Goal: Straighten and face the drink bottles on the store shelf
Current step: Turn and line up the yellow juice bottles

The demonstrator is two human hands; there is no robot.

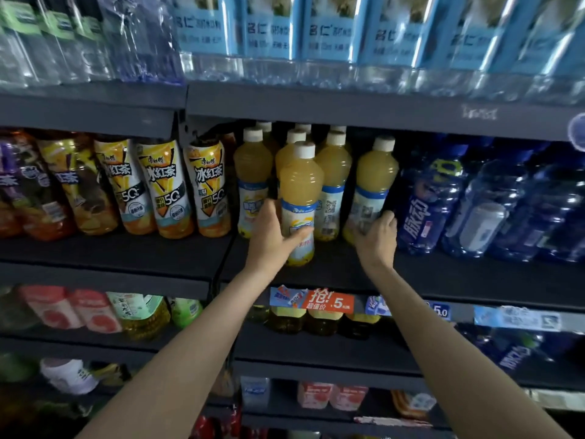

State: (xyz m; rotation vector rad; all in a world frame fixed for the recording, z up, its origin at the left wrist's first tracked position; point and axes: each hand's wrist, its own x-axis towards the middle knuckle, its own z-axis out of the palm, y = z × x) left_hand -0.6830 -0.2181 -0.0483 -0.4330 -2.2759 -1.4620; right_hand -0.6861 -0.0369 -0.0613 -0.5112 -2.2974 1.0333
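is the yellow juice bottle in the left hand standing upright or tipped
Upright. The white-capped yellow juice bottle stands on the dark shelf, cap directly above its base, while the left hand grips its lower label.

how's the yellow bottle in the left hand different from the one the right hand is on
The left-hand bottle stands furthest forward, near the shelf edge; the right-hand bottle sits further back, beside the blue bottles.
The left-hand bottle shows its front logo; the right-hand bottle shows what looks like the label's printed back.
The left hand wraps low around its bottle; the right hand grips its bottle's base.
Both have yellow juice, white caps and blue-banded labels.
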